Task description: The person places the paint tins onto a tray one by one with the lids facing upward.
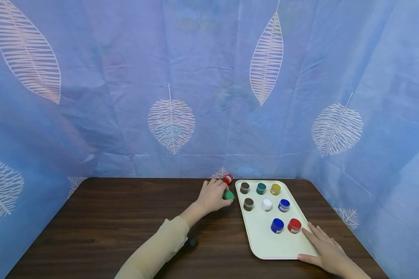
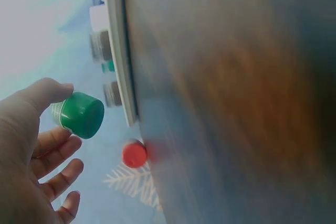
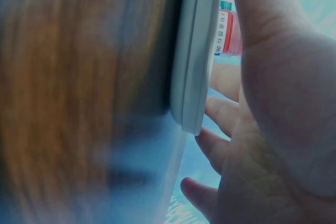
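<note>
My left hand [image 1: 213, 195] pinches a green paint jar [image 1: 229, 195] between thumb and fingers, just left of the cream tray [image 1: 262, 248]. In the left wrist view the jar's green lid [image 2: 86, 116] faces away from the palm, and the other fingers spread loosely. A red paint jar [image 1: 227, 178] lies beyond this hand near the table's back edge. My right hand [image 1: 326, 250] rests at the tray's near right corner with its fingers extended along the edge, close to another red jar [image 1: 294, 225] on the tray.
Several more jars stand on the tray: brown [image 1: 244, 188], dark green [image 1: 261, 188], yellow [image 1: 275, 189], white [image 1: 266, 204] and blue [image 1: 277, 225] ones. The tray sits on a dark wooden table [image 1: 125, 217]. A blue leaf-patterned curtain [image 1: 209, 77] surrounds the table behind and at both sides.
</note>
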The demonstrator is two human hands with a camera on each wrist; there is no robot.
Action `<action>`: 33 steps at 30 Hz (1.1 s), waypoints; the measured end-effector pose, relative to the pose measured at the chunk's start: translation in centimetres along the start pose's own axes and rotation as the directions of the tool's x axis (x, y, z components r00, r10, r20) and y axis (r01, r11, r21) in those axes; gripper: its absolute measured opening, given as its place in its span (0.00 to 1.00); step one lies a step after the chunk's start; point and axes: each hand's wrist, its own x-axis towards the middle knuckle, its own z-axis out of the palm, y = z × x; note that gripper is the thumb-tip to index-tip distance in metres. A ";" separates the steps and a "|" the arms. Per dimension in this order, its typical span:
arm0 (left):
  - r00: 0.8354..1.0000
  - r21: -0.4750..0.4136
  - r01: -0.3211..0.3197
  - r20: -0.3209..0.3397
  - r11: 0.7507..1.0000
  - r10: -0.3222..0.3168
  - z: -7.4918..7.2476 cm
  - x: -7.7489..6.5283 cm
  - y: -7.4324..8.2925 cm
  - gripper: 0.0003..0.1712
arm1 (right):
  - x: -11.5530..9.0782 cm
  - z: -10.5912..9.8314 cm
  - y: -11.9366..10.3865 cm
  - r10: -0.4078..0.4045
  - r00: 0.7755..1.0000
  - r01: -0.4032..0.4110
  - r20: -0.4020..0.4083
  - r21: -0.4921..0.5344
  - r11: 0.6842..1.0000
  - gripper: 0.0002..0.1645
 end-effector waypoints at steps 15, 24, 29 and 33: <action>0.999 -0.092 -0.031 0.005 0.995 0.032 -0.8 -1.2 3.8 0.17 | 0.1 -0.2 -0.2 -0.001 1.000 0.001 0.010 0.000 1.000 0.50; 0.998 -0.143 -0.058 0.027 0.988 0.062 -0.2 -1.0 5.7 0.17 | 0.2 -0.2 -0.1 0.002 1.000 -0.002 0.015 -0.002 1.000 0.50; 0.997 -0.151 -0.061 0.047 0.987 0.069 0.0 -1.0 6.8 0.18 | 0.2 -0.2 -0.1 0.003 1.000 -0.003 0.014 -0.008 1.000 0.50; 0.995 -0.147 -0.067 0.062 0.987 0.076 0.2 -1.0 7.5 0.17 | 0.2 -0.1 -0.1 0.000 1.000 0.000 0.013 -0.005 1.000 0.50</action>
